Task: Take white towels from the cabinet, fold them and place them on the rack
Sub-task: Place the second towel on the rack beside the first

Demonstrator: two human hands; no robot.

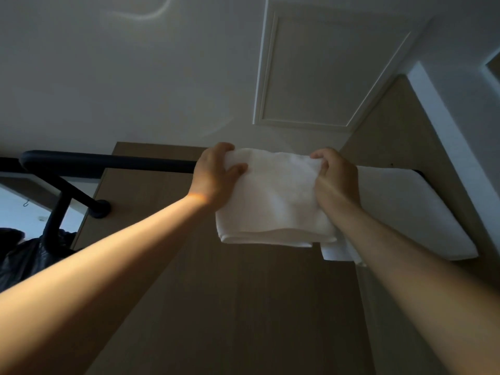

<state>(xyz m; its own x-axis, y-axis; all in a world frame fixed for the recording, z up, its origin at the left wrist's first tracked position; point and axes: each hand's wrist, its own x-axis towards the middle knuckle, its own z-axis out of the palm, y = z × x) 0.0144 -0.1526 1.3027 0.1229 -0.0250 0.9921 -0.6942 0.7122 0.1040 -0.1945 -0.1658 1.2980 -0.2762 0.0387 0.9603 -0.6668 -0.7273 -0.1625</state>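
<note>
**Progress.** One folded white towel (411, 212) already hangs on the rack at 3 o'clock. You hold a second folded towel (273, 196) at centre, its top edge level with the rack rail (108, 161). Folding looks finished; what remains is to settle this towel over the rail and let go. The cabinet is out of view, so you cannot tell how many towels are left.

**Surroundings, largest first.**
- Wood-grain wall panel (243, 307), 6 o'clock, behind both forearms.
- Framed ceiling panel (324, 69), 1 o'clock.
- Hung towel, 3 o'clock; its lower corner lies behind the held towel's right edge, so you will probably crowd it.
- Dark rail, running from the left hand out to 9 o'clock, with a wall bracket (100, 209) at 8 o'clock.
- Black crumpled item (24, 255), 8 o'clock, kind unclear.

**Hands.**
- Left hand (216, 180): fingers curled over the towel's top-left corner, thumb pressed on its front face.
- Right hand (335, 180): fingers bunched, gripping the top-right edge.
</note>
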